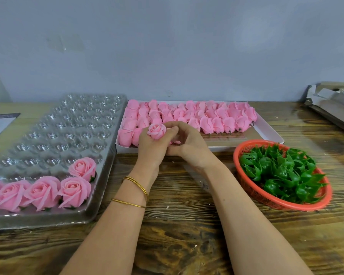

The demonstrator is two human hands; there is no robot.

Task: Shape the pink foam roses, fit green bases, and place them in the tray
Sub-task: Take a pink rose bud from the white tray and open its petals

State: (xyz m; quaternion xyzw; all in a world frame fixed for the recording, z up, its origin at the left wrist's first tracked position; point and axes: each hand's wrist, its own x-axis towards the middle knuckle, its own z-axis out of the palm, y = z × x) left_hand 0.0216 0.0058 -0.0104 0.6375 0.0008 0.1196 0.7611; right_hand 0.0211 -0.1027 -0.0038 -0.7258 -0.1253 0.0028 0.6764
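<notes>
A pink foam rose (156, 131) is held up over the table's middle, its opening facing me. My left hand (150, 147) grips it from below and the left. My right hand (187, 142) curls in against its right side, fingers on the petals. A white box (266, 129) behind my hands holds several unshaped pink rose buds (207, 116). A clear plastic tray (54, 135) lies at the left with several finished roses (42, 192) along its near edge. A red basket (252, 187) at the right is full of green bases (280, 171).
The wooden table (179, 225) runs to a grey wall behind. A sheet of paper (0, 124) lies at the far left. Grey packaging (334, 104) sits at the back right corner.
</notes>
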